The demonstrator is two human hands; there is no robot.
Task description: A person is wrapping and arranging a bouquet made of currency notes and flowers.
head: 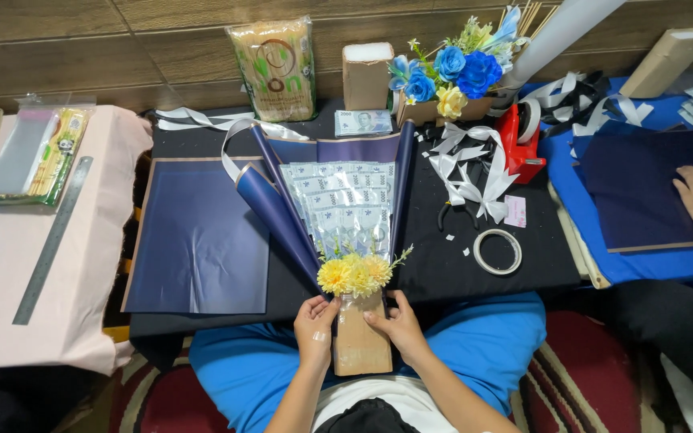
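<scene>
Head view: we've got both hands, left hand [314,322] and right hand [395,323], wrapped around the brown paper handle [358,343] of a banknote bouquet with yellow flowers [354,274].

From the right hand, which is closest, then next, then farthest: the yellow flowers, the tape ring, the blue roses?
Measured from the right hand:
1. Yellow flowers, just above it, at the top of the brown block it holds.
2. Tape ring, up and to the right on the black table.
3. Blue roses, far back by the wall.

Both hands – left [314,322] & right [395,323] – grip brown-wrapped bouquet base [358,341] under yellow flowers [354,274].
</scene>
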